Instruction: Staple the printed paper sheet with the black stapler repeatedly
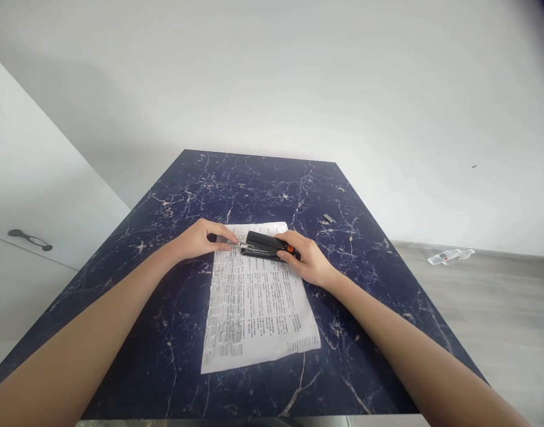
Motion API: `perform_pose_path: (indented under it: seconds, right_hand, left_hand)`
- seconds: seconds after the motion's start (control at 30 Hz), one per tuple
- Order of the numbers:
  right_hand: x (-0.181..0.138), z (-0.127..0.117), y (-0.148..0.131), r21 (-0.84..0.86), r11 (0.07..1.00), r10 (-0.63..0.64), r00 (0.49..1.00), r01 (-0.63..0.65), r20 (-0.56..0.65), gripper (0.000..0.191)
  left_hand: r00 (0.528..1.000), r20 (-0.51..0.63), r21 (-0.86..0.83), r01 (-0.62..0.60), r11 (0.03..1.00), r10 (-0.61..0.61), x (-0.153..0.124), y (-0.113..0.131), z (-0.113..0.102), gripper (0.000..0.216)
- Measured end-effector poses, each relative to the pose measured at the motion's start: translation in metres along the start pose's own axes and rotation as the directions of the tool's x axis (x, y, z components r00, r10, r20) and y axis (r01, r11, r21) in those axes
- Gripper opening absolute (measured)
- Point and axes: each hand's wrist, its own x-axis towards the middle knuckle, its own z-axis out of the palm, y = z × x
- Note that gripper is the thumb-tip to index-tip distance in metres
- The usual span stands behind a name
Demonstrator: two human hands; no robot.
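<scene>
A black stapler (263, 245) with an orange detail near its back end lies sideways over the upper part of a printed sheet of paper (272, 308). My right hand (306, 256) is closed around the stapler's back end, thumb on the near side. At the front end, my left hand (208, 238) pinches a slim silvery metal piece that sticks out of the stapler, thumb and forefinger meeting on it. That piece looks like the stapler's staple tray, though the fingers partly cover it. The paper is slightly wrinkled and lies under both hands.
A small strip of staples (328, 219) lies on the dark blue marbled table (254, 184), beyond my right hand. A white wall stands behind the table. At the left is a white cabinet with a dark handle (31, 239). A clear plastic package (450, 256) lies on the floor at the right.
</scene>
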Motion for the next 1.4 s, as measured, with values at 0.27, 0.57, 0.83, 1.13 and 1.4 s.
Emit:
perform_pose_path:
  seconds: [0.27,0.57,0.83,1.13,1.4]
  right_hand:
    - [-0.001,-0.003,0.005,0.055,0.996,0.066,0.997,-0.064,-0.033,0.023]
    - [0.000,-0.002,0.007,0.056,0.997,0.050,0.997,-0.047,-0.052,0.023]
    - [0.001,0.000,0.008,0.058,0.998,0.010,1.000,-0.008,-0.028,0.022]
    - [0.004,0.004,0.005,0.021,1.000,-0.001,1.000,0.001,-0.017,0.020]
    - [0.002,0.004,0.000,0.022,0.997,0.074,0.984,-0.071,-0.161,0.017]
  left_hand:
    - [0.986,0.165,-0.101,0.003,0.995,0.013,-0.004,-0.003,-0.007,0.027]
    - [0.998,-0.059,-0.083,0.002,0.997,-0.007,-0.004,-0.012,-0.002,0.016]
    - [0.988,-0.154,0.124,0.020,0.992,-0.001,0.011,0.012,0.030,0.006]
    - [0.982,-0.183,0.319,0.023,0.947,0.038,0.019,0.017,0.049,0.021]
    - [0.940,-0.337,0.368,0.076,0.927,0.057,0.019,0.011,0.038,0.029]
